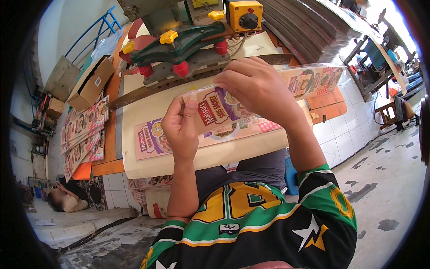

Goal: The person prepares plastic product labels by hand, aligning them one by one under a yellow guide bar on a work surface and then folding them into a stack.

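My left hand (181, 130) pinches the left end of a long, pink-and-purple printed strip (215, 107) between thumb and fingers. The strip is glossy, with food pictures, and looks covered in clear plastic. At its upper edge my right hand (257, 87) is closed too, fingertips pressed together on the clear edge. Past that wrist the strip runs on to the right, raised off the table. Beneath it, a similar printed strip (150, 140) lies flat on a cream sheet (201, 159). Part of the lower strip is hidden by the upper one and my left hand.
Just beyond my hands stands a machine with a dark green clamp (188, 42), yellow knobs, red feet and a long metal bar (139, 95). A yellow control box (244, 17) sits behind. Printed strips (85, 127) and a cardboard box (92, 83) lie left; tall stacked sheets (309, 29), far right.
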Available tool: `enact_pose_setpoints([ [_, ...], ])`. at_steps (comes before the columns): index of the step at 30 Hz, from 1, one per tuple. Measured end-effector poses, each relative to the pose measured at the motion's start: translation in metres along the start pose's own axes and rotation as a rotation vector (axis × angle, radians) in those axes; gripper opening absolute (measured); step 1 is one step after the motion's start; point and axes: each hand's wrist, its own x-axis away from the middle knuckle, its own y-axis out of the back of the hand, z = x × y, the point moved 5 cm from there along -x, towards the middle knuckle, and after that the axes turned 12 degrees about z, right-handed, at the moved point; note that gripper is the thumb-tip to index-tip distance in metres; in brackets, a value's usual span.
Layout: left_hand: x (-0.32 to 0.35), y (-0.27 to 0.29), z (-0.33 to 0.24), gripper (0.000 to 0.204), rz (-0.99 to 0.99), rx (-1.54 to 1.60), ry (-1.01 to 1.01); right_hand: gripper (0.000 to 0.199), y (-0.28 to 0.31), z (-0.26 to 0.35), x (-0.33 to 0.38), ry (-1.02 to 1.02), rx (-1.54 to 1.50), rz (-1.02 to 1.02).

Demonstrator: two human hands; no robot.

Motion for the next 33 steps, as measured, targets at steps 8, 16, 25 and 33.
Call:
enact_pose_setpoints([
  [8, 0.000, -0.005, -0.009, 0.018, 0.025, 0.014, 0.021, 0.026, -0.002, 0.012, -0.014, 0.103, 0.033, -0.032],
  [16, 0.001, -0.004, -0.009, 0.018, 0.050, 0.027, 0.000, 0.017, 0.009, 0.018, -0.019, 0.139, 0.156, 0.066],
  [25, -0.004, -0.010, -0.011, 0.024, 0.056, 0.102, 0.029, 0.016, 0.010, 0.016, -0.022, 0.164, 0.130, 0.079],
  [33, -0.001, -0.009, -0.007, 0.023, 0.058, 0.109, 0.056, 0.019, 0.003, 0.018, -0.020, 0.139, 0.141, 0.019],
])
